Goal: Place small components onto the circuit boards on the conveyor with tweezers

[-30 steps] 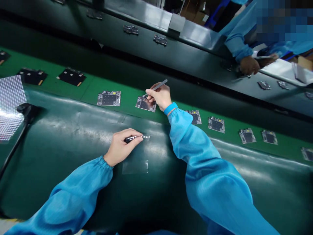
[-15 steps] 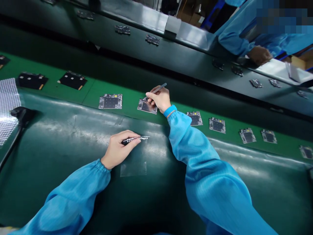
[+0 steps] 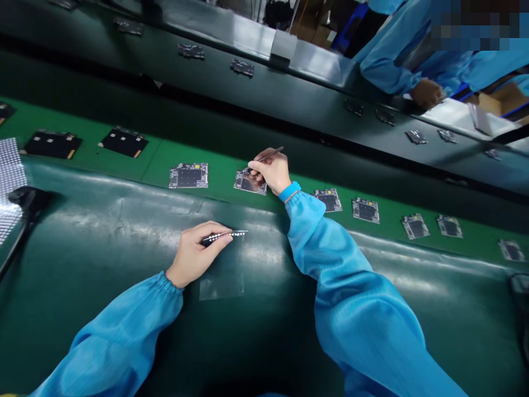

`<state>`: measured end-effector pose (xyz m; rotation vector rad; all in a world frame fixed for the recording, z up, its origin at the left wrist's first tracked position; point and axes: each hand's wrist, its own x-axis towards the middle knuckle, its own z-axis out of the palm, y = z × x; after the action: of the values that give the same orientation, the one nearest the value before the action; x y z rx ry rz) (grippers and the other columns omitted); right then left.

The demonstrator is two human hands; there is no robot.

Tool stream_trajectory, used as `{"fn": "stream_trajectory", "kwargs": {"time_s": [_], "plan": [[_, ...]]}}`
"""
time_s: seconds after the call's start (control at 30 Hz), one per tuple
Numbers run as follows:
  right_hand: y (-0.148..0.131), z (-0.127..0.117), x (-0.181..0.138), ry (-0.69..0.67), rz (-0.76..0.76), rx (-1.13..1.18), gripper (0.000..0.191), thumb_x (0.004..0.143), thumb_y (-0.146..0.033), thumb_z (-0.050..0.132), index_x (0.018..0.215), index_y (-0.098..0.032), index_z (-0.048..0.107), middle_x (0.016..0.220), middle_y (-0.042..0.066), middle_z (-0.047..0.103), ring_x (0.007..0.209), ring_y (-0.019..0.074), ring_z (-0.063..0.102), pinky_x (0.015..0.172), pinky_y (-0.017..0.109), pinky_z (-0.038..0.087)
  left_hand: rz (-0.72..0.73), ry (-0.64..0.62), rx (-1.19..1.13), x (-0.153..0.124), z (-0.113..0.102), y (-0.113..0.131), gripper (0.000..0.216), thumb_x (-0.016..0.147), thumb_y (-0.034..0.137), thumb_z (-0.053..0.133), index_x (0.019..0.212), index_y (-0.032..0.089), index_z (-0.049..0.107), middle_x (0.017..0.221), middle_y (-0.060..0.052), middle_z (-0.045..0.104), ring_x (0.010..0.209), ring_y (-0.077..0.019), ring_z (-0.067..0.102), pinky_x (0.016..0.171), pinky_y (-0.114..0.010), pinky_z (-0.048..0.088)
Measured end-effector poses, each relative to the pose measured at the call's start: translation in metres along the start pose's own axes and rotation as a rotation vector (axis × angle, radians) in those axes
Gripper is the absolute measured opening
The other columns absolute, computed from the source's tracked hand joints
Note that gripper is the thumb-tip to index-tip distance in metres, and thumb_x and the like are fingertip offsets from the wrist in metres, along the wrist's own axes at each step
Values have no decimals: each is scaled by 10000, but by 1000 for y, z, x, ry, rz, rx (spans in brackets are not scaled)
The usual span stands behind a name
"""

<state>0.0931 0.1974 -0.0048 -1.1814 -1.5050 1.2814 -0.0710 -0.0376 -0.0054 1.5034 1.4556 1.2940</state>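
Boards [image 3: 189,176] lie in a row along the belt [image 3: 222,179] across mid-frame, one at centre under the right hand [image 3: 270,171]. Film [image 3: 222,286] lies on the mat [image 3: 103,231], lower centre; far left, a plug [image 3: 31,201] overlaps a sheet [image 3: 8,165].

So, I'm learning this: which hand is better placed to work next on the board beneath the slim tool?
Likely the right hand: it holds the slim tool at the board; the left hand grips a white-dotted piece.

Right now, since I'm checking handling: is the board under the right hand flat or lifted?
Flat: the board lies on the green belt with no gap showing beneath; the right hand hides one corner.
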Motion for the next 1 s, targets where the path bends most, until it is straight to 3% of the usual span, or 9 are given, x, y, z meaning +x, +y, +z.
{"fn": "stream_trajectory", "kwargs": {"time_s": [0.37,0.5,0.6,0.73,0.83,1.0], "plan": [[6,-12,1,32,27,-33,222,793,-99,781,779,-172,572,539,-29,648,389,83,563,345,159,441,4,7,-2,0,0,-1,44,880,250,765,906,224,790,888,-18,785,793,-140,716,728,-247,550],[-11,-11,-14,41,-4,31,266,765,-207,844,804,-166,584,591,-16,667,465,103,625,389,168,488,15,21,-16,2,1,2,44,875,248,769,891,212,789,884,-26,790,782,-143,723,726,-250,556],[-38,-1,-52,-134,-56,133,329,751,-340,881,834,-158,620,673,25,709,587,151,706,476,209,560,12,25,-36,3,3,4,61,875,259,772,875,201,788,885,-39,794,788,-153,731,732,-259,566],[-66,15,-107,-413,-10,183,385,699,-407,923,785,-157,643,666,28,708,561,148,686,507,246,582,24,18,-59,4,4,2,72,890,266,763,899,201,792,909,-50,798,833,-171,744,783,-284,580],[-69,20,-124,-483,61,179,388,698,-420,927,792,-159,655,649,14,702,527,128,655,505,243,569,37,28,-76,4,4,-1,64,890,257,766,907,198,785,929,-55,800,863,-179,748,805,-293,583],[-61,18,-122,-512,101,169,417,668,-427,947,794,-159,654,616,4,687,505,130,639,484,245,551,35,11,-84,4,3,0,81,901,257,754,856,191,766,877,-51,785,804,-166,728,741,-282,562]]}}
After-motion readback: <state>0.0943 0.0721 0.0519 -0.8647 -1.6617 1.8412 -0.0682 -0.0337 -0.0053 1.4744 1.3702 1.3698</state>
